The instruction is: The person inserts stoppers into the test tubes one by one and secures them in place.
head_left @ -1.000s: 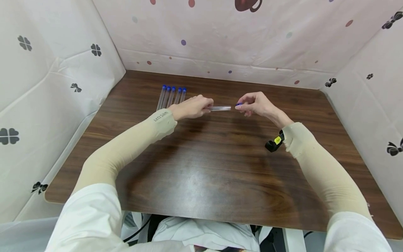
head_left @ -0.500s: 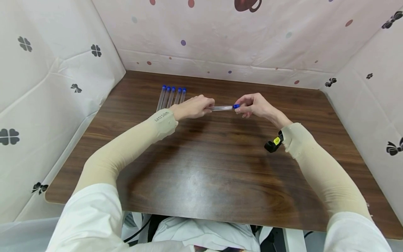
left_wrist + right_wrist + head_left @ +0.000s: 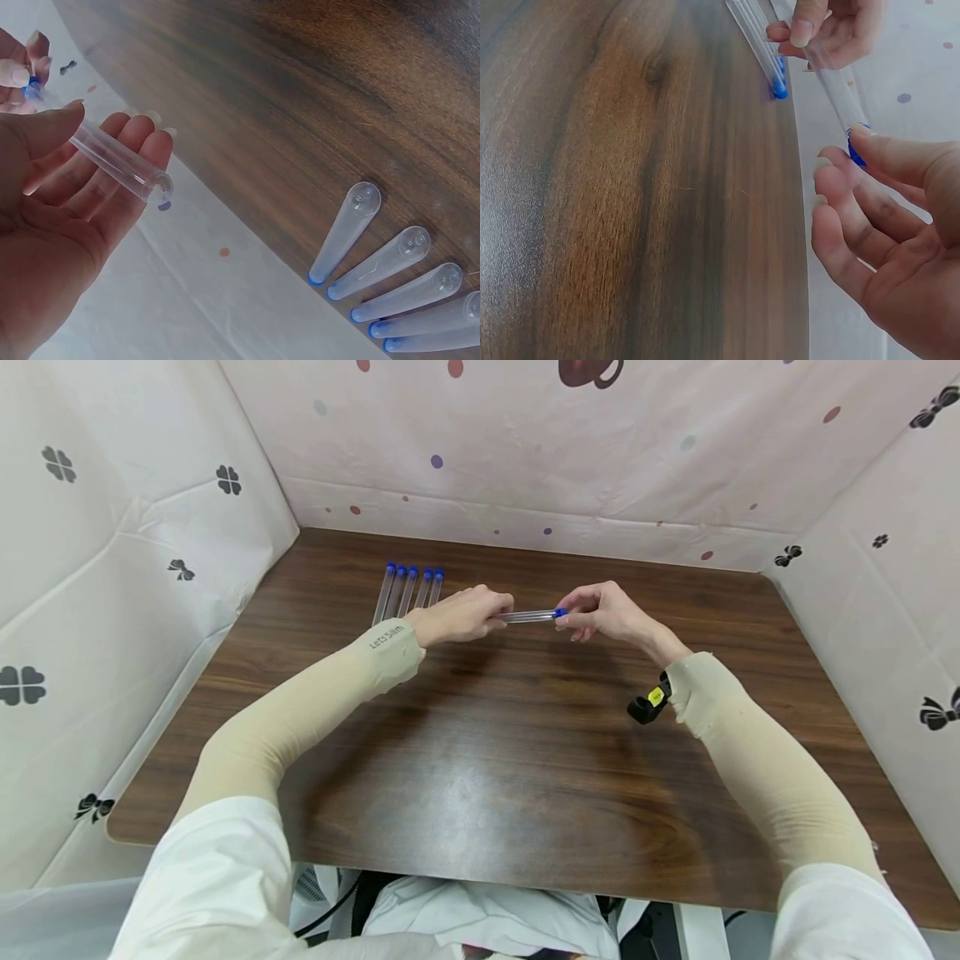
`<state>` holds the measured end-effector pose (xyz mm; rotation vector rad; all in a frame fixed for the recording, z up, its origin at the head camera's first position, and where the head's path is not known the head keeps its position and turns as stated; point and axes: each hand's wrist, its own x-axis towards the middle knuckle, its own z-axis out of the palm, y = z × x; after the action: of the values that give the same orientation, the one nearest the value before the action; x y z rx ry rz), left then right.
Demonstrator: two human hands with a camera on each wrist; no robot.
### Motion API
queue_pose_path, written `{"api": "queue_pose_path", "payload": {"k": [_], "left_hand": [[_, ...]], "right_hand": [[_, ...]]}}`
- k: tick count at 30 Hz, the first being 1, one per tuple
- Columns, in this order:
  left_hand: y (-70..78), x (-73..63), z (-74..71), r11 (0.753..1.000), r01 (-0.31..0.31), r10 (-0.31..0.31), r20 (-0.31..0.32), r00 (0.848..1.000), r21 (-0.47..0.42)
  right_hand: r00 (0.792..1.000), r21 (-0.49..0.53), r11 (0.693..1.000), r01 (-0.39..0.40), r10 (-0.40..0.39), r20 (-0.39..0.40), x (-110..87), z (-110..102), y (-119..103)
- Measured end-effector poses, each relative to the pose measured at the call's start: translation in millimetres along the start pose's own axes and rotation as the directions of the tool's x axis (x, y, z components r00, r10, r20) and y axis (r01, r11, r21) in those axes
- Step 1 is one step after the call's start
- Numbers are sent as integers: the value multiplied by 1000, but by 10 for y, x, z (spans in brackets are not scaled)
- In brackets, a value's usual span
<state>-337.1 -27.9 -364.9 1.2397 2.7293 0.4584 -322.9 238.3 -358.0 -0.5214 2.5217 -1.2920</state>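
A clear test tube [image 3: 531,617] lies level between my two hands above the table. My left hand [image 3: 467,612] holds its body, with the thumb across the tube and the fingers under it; the rounded end [image 3: 157,186] sticks out past the fingers in the left wrist view. At the other end, my right hand [image 3: 606,610] pinches the blue cap [image 3: 857,151] between thumb and forefinger. The cap sits at the tube's mouth, partly covered by the fingertips. In the right wrist view the other right-hand fingers [image 3: 840,240] are bent loosely below it.
Several capped test tubes [image 3: 400,589] lie side by side on the brown wooden table [image 3: 480,760], left of and behind my left hand. Patterned white sheets [image 3: 525,460] wall the table at the back and both sides.
The blue cap was apart from the tube's open end a second ago. My right hand has moved slightly left and brought it onto the mouth. The left hand has barely moved.
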Motion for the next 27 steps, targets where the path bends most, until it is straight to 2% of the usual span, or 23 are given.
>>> {"api": "queue_pose_path", "payload": {"k": [9, 17, 21, 27], "left_hand": [[-6, 9, -12, 1000, 14, -14, -14, 1000, -14], [-33, 3, -16, 999, 0, 1, 1, 1000, -49], [-36, 9, -24, 999, -8, 7, -7, 1000, -37], [-20, 13, -52, 1000, -1, 0, -16, 1000, -31]], "right_hand": [[999, -70, 997, 28, -29, -18, 24, 23, 2], [1000, -41, 999, 18, -18, -8, 30, 6, -7], [1000, -7, 1000, 3, -3, -1, 19, -6, -19], [1000, 12, 1000, 13, -13, 15, -40, 6, -167]]}}
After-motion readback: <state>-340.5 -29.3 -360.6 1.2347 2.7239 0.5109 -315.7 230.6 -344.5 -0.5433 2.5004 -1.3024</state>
